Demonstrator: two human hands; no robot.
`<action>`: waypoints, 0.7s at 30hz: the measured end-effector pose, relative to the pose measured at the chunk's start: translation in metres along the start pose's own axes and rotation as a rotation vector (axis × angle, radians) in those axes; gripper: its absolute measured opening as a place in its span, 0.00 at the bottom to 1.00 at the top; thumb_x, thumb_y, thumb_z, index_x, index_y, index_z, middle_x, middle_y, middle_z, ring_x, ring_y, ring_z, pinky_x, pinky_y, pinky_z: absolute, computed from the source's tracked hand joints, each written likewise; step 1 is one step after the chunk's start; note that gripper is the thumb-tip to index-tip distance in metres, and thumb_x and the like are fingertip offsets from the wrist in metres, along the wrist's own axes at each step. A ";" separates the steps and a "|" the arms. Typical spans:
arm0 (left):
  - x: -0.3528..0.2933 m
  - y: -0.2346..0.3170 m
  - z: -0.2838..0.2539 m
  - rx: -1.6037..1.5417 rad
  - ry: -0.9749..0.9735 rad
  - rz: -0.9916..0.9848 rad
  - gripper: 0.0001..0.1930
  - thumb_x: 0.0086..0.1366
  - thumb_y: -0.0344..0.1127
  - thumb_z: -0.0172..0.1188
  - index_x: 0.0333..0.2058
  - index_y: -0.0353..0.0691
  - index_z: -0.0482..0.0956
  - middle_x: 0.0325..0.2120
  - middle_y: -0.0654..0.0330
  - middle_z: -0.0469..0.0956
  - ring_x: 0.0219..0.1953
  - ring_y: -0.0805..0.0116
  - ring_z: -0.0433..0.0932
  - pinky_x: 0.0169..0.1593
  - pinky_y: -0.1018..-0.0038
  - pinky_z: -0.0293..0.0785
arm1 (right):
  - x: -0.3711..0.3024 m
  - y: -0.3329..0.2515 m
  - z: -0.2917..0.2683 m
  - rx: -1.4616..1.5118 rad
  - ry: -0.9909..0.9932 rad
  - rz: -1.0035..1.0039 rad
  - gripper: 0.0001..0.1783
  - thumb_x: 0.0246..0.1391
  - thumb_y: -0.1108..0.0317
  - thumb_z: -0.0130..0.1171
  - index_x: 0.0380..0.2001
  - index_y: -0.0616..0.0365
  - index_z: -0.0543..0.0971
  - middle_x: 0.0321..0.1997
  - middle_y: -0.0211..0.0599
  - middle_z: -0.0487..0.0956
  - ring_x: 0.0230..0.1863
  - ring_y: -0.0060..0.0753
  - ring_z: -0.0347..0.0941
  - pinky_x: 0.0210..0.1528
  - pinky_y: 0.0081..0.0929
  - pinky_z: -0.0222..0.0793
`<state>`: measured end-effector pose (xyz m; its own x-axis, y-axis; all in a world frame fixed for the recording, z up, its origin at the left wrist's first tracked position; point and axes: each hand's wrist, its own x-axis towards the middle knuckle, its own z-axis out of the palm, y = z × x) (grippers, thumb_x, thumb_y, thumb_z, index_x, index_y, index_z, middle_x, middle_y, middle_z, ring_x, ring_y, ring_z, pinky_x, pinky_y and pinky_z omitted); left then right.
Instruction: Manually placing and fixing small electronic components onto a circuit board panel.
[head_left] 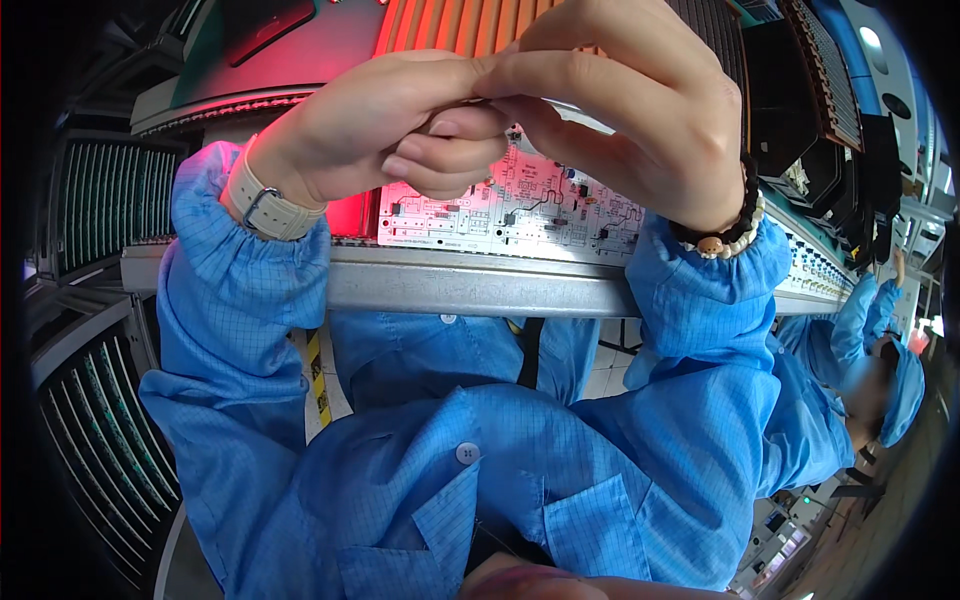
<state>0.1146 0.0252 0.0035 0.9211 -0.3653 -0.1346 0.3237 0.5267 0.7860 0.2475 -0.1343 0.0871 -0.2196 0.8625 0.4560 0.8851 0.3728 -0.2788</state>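
Observation:
Above a white printed circuit board (560,225) my two hands meet, fingertips against fingertips. My left hand (390,125) is closed, its fingers curled toward the palm and its thumb side reaching to the other hand. Thumb and forefinger of my right hand (650,100) pinch together at that same spot. Whatever lies between the fingers is hidden or too small to name. The board carries small parts and dark printed traces, and my hands cover its far part. It lies behind a grey metal rail (480,285).
Beyond the board stand orange ribbed compartments (440,25). Racks of upright boards (115,205) fill the left side, with another rack (110,430) nearer. Dark bins (800,80) stand at the far right. A co-worker in blue (815,400) works along the line to my right.

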 end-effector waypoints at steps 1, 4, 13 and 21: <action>0.001 0.001 0.002 0.000 0.003 0.018 0.29 0.79 0.52 0.32 0.16 0.49 0.56 0.08 0.72 0.54 0.09 0.82 0.51 0.14 0.84 0.49 | 0.001 0.000 0.001 0.000 -0.001 0.000 0.15 0.42 0.71 0.65 0.36 0.65 0.84 0.30 0.35 0.77 0.30 0.31 0.72 0.30 0.28 0.62; 0.001 0.001 -0.001 -0.014 -0.015 0.034 0.29 0.79 0.52 0.32 0.16 0.49 0.56 0.09 0.72 0.54 0.10 0.83 0.51 0.14 0.84 0.48 | 0.001 -0.002 0.001 0.108 -0.023 0.174 0.18 0.40 0.70 0.64 0.38 0.67 0.83 0.30 0.36 0.77 0.29 0.32 0.73 0.30 0.28 0.62; -0.008 0.002 -0.001 0.022 0.193 -0.081 0.29 0.76 0.57 0.41 0.17 0.50 0.55 0.11 0.74 0.52 0.11 0.84 0.50 0.16 0.84 0.48 | 0.002 0.002 0.009 -0.397 -0.049 -0.270 0.17 0.37 0.72 0.64 0.34 0.67 0.83 0.32 0.38 0.79 0.28 0.32 0.74 0.29 0.27 0.65; -0.017 0.010 -0.013 0.076 0.215 -0.006 0.20 0.76 0.50 0.47 0.28 0.43 0.65 0.15 0.73 0.58 0.14 0.85 0.56 0.18 0.85 0.52 | -0.004 0.010 0.032 -0.057 0.129 0.042 0.14 0.41 0.72 0.72 0.33 0.62 0.82 0.30 0.36 0.79 0.28 0.34 0.76 0.30 0.28 0.67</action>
<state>0.1054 0.0468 0.0057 0.9466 -0.1922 -0.2589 0.3200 0.4628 0.8267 0.2440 -0.1227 0.0555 -0.1304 0.8243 0.5510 0.9152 0.3138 -0.2529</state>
